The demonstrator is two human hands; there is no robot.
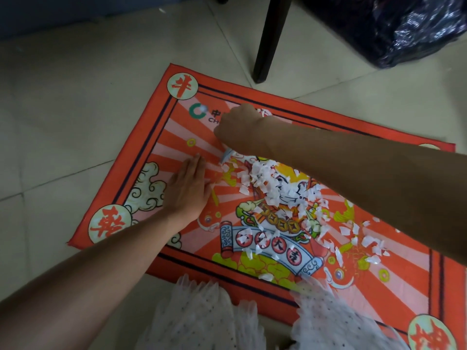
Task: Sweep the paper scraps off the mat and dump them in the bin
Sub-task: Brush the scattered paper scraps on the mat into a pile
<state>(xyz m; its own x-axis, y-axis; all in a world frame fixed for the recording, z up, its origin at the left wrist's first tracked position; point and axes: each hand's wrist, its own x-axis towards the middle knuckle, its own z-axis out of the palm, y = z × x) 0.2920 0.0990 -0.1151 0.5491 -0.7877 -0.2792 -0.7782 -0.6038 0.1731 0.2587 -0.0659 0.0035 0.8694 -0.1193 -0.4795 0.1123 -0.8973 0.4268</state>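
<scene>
White paper scraps (278, 190) lie heaped just right of the flat, relaxed left hand (188, 189) and below the clenched right hand (238, 130), which grips a small grey tool (225, 155) on the red mat (156, 137).

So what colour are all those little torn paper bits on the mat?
White. The torn paper scraps show best in the head view, heaped on the red patterned mat.

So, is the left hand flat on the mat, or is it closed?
Flat. The left hand lies with straight fingers pressed on the mat, beside the paper scraps, holding nothing.
</scene>
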